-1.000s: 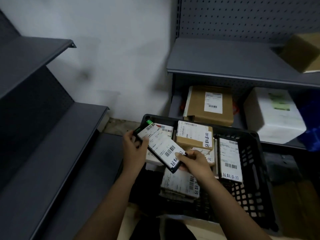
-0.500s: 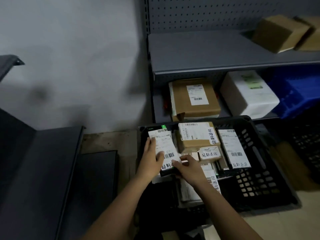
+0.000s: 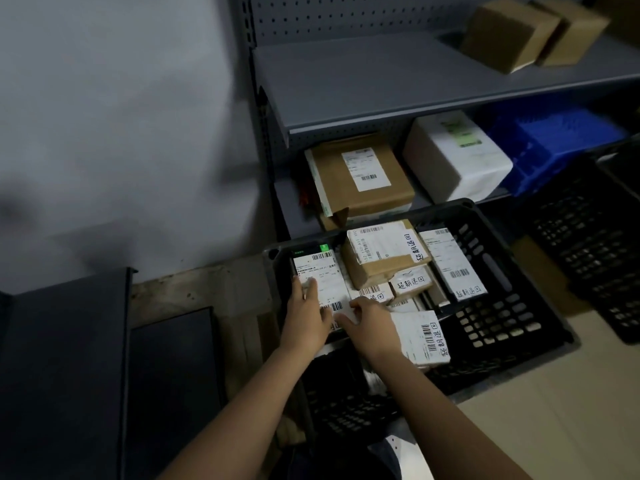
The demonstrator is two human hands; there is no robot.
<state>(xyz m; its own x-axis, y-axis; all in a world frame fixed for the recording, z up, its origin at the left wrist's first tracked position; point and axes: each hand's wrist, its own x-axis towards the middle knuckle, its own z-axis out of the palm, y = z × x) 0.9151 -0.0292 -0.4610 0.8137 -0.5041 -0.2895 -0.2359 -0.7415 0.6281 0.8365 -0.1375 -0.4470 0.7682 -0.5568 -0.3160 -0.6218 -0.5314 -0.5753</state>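
A black plastic crate (image 3: 495, 320) on the floor holds several labelled parcels. A flat black parcel with a white barcode label (image 3: 320, 271) lies in the crate's far left corner. My left hand (image 3: 306, 313) grips its left edge, thumb lying on the label. My right hand (image 3: 370, 323) pinches its near right corner. Beside it sit a brown taped box (image 3: 381, 258), a small labelled packet (image 3: 410, 282), a long white-labelled parcel (image 3: 450, 268) and a white parcel (image 3: 420, 337) by my right wrist.
Behind the crate, a grey shelf unit (image 3: 381, 81) carries a brown box (image 3: 360, 174), a white box (image 3: 453, 154) and a blue bin (image 3: 547, 140). Cardboard boxes (image 3: 509, 32) stand on the upper shelf. Another black crate (image 3: 595, 244) stands at right. Dark shelving (image 3: 65, 358) flanks the left.
Both hands have lowered the flat black parcel from above the crate into its far left corner and turned it straight. The view has swung right and down.
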